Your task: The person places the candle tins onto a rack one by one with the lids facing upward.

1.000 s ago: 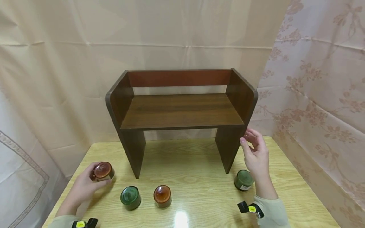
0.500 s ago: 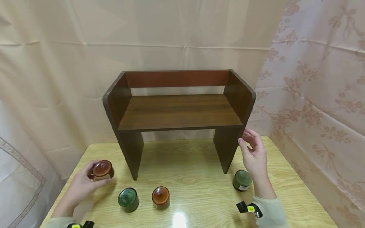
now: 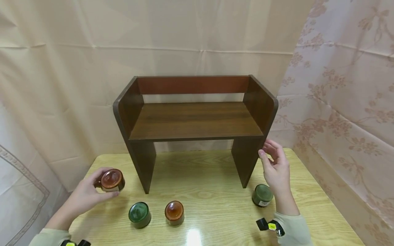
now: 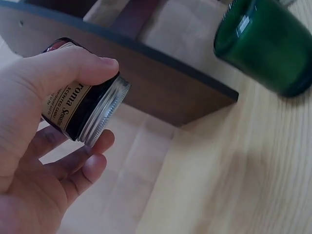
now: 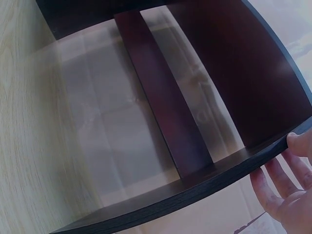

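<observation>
The left hand [image 3: 89, 196] holds a brown jar [image 3: 112, 179] between thumb and fingers, raised off the tabletop [image 3: 215, 218] beyond the left side of the dark wooden stand [image 3: 197, 119]; its glass base faces up and its ridged metal lid [image 4: 105, 114] points down. The right hand [image 3: 275, 171] lightly holds the stand's right side panel, thumb at the front edge and bent fingers along the outside; how firmly cannot be told. As far as this moment shows, the handling looks to be at an early stage: one jar is up and not yet set down, while the other three stand untouched on the tabletop, so most of them seem left to deal with. A dark green jar [image 3: 139, 214] and an amber jar [image 3: 174, 212] stand apart in front of the stand, and a labelled green jar [image 3: 262, 195] stands near the right forearm. On the brown jar, a cream label [image 4: 70, 100] shows "roma", its start hidden, then a word beginning "Sens", with "SCENTED CANDLE" in smaller capitals; the finest lines are illegible. The white sticker [image 3: 263, 203] on the labelled green jar and the yellow tag [image 3: 272, 226] at the right cuff are too small to read.
</observation>
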`<state>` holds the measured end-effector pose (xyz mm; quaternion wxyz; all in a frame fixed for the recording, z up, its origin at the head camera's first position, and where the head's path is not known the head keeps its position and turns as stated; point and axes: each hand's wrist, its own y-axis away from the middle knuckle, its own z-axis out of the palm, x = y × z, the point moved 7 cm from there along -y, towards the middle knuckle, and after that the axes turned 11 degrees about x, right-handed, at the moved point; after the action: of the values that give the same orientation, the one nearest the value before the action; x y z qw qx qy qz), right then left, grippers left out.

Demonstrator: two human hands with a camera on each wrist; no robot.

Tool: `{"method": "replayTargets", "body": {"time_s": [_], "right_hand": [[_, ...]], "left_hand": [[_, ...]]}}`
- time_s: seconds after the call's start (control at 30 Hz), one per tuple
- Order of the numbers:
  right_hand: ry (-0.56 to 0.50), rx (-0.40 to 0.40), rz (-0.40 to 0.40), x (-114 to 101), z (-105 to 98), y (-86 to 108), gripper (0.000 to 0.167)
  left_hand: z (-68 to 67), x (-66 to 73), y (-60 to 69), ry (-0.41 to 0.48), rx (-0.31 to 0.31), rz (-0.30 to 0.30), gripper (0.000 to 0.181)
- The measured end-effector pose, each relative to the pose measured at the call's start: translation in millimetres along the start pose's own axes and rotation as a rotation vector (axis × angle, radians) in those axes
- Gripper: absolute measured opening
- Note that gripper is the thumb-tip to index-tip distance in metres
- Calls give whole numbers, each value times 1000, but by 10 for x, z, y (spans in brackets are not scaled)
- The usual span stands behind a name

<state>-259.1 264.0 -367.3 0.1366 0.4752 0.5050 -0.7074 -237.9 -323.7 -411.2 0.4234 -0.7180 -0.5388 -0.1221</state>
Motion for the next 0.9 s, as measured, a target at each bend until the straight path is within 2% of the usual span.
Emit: {"method": "replayTargets", "body": {"time_s": [0.13, 0.4, 0.6, 0.9], "right_hand": [[-4, 3, 5, 2, 1, 3, 41], [-10, 2, -1, 2, -1, 2, 41], [-14, 0, 0, -4, 2, 4, 41], [-11, 3, -9, -17, -2, 10, 40]], "left_hand": [[-31, 157, -16, 25, 4, 23, 70], [-53, 434, -43, 169, -13, 44, 71], [-50, 596, -68, 208, -18, 60, 74], [-43, 822, -112, 231, -34, 135, 75]]}}
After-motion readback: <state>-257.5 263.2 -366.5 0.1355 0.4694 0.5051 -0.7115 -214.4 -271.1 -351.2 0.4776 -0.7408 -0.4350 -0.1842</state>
